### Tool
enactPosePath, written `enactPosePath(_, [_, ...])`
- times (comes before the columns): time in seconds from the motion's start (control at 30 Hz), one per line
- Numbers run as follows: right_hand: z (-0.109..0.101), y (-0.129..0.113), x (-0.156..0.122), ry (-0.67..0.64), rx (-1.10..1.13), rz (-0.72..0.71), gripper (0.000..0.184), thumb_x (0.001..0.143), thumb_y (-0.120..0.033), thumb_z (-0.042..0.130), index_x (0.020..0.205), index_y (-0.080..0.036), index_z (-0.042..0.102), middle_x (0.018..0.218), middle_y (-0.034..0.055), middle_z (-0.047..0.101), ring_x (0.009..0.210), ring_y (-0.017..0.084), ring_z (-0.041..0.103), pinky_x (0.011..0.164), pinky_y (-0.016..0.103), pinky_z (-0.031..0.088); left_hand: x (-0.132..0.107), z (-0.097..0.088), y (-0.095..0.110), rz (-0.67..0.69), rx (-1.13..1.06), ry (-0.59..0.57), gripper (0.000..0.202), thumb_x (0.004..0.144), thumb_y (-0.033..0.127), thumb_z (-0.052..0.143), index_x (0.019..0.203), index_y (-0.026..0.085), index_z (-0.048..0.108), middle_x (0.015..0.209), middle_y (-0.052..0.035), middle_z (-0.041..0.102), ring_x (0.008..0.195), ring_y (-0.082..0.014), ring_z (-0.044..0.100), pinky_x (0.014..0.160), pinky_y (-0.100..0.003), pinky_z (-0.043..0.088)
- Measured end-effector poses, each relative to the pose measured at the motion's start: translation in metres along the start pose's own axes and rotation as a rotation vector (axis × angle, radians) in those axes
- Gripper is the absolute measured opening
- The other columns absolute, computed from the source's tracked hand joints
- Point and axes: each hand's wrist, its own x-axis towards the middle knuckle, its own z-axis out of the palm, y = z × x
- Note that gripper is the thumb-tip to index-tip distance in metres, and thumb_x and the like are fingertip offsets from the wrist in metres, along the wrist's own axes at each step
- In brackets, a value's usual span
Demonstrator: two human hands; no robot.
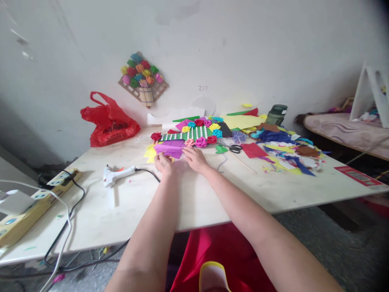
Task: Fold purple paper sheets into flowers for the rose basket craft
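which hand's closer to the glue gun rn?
Left. The left hand sits on the purple paper, just right of the glue gun; the right hand is further right, beyond the left one.

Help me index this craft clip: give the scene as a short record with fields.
left hand: on the near left edge of the purple paper, fingers curled; grip unclear
right hand: flat, fingertips on the paper's near right edge
behind paper: green-and-white woven board ringed with paper flowers
left of hands: white glue gun, corded, lying on the table
right of hands: scissors, wooden stick, coloured paper scraps
far left: red plastic bag; power strip at the table edge
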Motion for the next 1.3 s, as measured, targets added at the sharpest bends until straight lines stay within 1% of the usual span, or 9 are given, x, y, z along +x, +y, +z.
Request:
enactPosePath(0.17, [-0.014, 0.004, 0.003, 0.149, 0.535, 0.114, 0.029, 0.083, -0.026, 0.047, 0.105, -0.018, 0.065, 0.118, 0.0085, 0.058, 0.113, 0.015, 0.050, 0.097, 0.031, 0.036, -0.002, 0.002, 0.000, 0.009, -0.048, -0.034, 0.016, 0.069, 0.033, 0.041, 0.075, 0.019, 0.040, 0.063, 0.0024, 0.049, 0.046, -0.0056, 0.045, 0.049, -0.019, 0.039])
enactPosePath(0.4, [-0.016, 0.013, 0.001, 0.315, 1.092, 0.427, 0.023, 0.061, -0.033, 0.070, 0.078, -0.017, 0.070, 0.079, 0.0033, 0.068, 0.081, 0.016, 0.061, 0.077, 0.031, 0.047, -0.005, 0.004, -0.002, -0.064, -0.209, -0.161, 0.029, 0.067, 0.034, 0.058, 0.087, 0.018, 0.046, 0.087, -0.0048, 0.055, 0.065, -0.0098, 0.057, 0.054, -0.021, 0.046])
enactPosePath(0.53, [-0.019, 0.012, 0.002, 0.346, 1.229, 0.513, 0.022, 0.055, -0.032, 0.073, 0.068, -0.015, 0.069, 0.070, 0.0020, 0.066, 0.068, 0.013, 0.060, 0.068, 0.028, 0.048, -0.009, 0.004, 0.000, -0.070, -0.265, -0.227, 0.054, 0.062, 0.042, 0.066, 0.105, 0.020, 0.041, 0.106, -0.0083, 0.051, 0.082, -0.0132, 0.060, 0.062, -0.023, 0.049])
enactPosePath(0.63, [-0.023, 0.010, 0.001, 0.363, 1.312, 0.554, 0.021, 0.052, -0.029, 0.074, 0.066, -0.015, 0.068, 0.068, 0.0022, 0.066, 0.065, 0.013, 0.060, 0.066, 0.027, 0.047, -0.014, 0.005, 0.004, 0.000, -0.257, -0.280, 0.063, 0.061, 0.037, 0.069, 0.114, 0.025, 0.038, 0.117, -0.0083, 0.047, 0.099, -0.0159, 0.057, 0.072, -0.024, 0.049])
enactPosePath(0.83, [-0.028, 0.013, 0.000, 0.365, 1.446, 0.575, 0.019, 0.050, -0.025, 0.075, 0.064, -0.015, 0.067, 0.063, 0.0014, 0.065, 0.061, 0.012, 0.059, 0.063, 0.027, 0.047, -0.018, 0.005, 0.006, 0.110, -0.217, -0.434, 0.043, 0.065, 0.022, 0.063, 0.106, 0.022, 0.051, 0.117, -0.0086, 0.052, 0.114, -0.0203, 0.047, 0.086, -0.030, 0.043])
enactPosePath(0.97, [-0.033, 0.018, -0.001, 0.345, 1.527, 0.582, 0.018, 0.049, -0.024, 0.075, 0.062, -0.015, 0.066, 0.060, 0.0008, 0.065, 0.058, 0.012, 0.059, 0.060, 0.026, 0.046, -0.016, 0.005, 0.003, 0.179, -0.156, -0.381, 0.050, 0.059, 0.020, 0.066, 0.107, 0.022, 0.052, 0.123, -0.0075, 0.049, 0.118, -0.0214, 0.042, 0.091, -0.031, 0.039])
enactPosePath(1.07, [-0.036, 0.020, -0.003, 0.306, 1.571, 0.589, 0.017, 0.050, -0.021, 0.075, 0.063, -0.015, 0.067, 0.061, 0.0011, 0.066, 0.057, 0.012, 0.059, 0.059, 0.025, 0.046, -0.015, 0.004, 0.003, 0.166, -0.139, -0.400, 0.043, 0.059, 0.025, 0.068, 0.100, 0.020, 0.057, 0.118, -0.0068, 0.053, 0.113, -0.0216, 0.046, 0.090, -0.031, 0.039])
enactPosePath(1.17, [-0.037, 0.021, -0.003, 0.295, 1.585, 0.581, 0.016, 0.050, -0.020, 0.075, 0.062, -0.014, 0.067, 0.061, 0.0009, 0.066, 0.055, 0.012, 0.059, 0.057, 0.025, 0.046, -0.016, 0.004, 0.005, 0.144, -0.183, -0.484, 0.025, 0.061, 0.033, 0.067, 0.078, 0.015, 0.061, 0.100, -0.0078, 0.062, 0.096, -0.0190, 0.056, 0.081, -0.029, 0.042])
enactPosePath(1.3, [-0.036, 0.022, -0.004, 0.299, 1.602, 0.583, 0.016, 0.050, -0.019, 0.075, 0.063, -0.013, 0.067, 0.061, 0.0012, 0.066, 0.055, 0.012, 0.059, 0.057, 0.024, 0.047, -0.021, 0.003, 0.010, 0.132, -0.183, -0.540, 0.029, 0.062, 0.040, 0.067, 0.073, 0.014, 0.061, 0.081, -0.0052, 0.064, 0.075, -0.0129, 0.057, 0.067, -0.024, 0.042])
